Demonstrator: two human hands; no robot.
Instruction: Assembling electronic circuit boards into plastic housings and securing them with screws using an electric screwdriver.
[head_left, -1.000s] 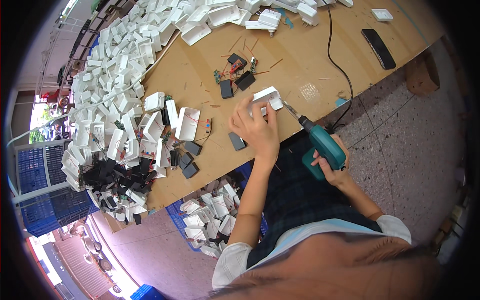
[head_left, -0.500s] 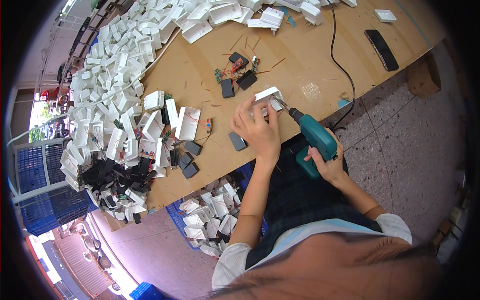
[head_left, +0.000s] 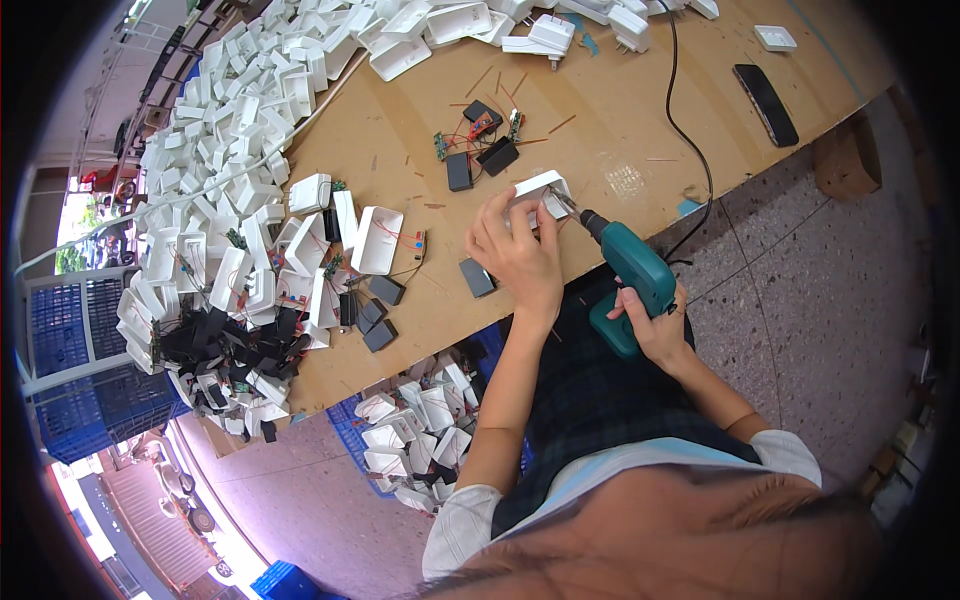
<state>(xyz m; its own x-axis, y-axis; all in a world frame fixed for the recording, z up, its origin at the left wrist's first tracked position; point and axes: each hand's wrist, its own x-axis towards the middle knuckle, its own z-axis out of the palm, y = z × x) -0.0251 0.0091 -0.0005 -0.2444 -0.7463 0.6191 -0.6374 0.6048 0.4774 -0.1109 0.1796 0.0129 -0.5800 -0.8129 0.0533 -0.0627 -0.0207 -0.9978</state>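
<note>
My left hand (head_left: 527, 262) is closed on a small white plastic housing (head_left: 541, 183), holding it at the table's near edge with its open side showing. My right hand (head_left: 658, 328) grips a green electric screwdriver (head_left: 636, 266) by its handle. Its thin bit reaches into the housing beside my left fingertips; the exact contact point is too small to make out. A loose black block (head_left: 478, 278) lies on the table just left of my left wrist. Beyond the housing lies a cluster of black blocks (head_left: 459, 172) with red wires and small green circuit boards (head_left: 440, 147).
White housings (head_left: 230, 130) are heaped along the table's left and far sides. Wired parts and black pieces (head_left: 225, 340) pile at the near left. A black cable (head_left: 667, 95) crosses the table on the right, near a phone (head_left: 766, 104). Below stands a filled blue crate (head_left: 350, 430).
The view has shifted slightly. Both hands keep almost the same pose, with the screwdriver bit still inside the white housing.
</note>
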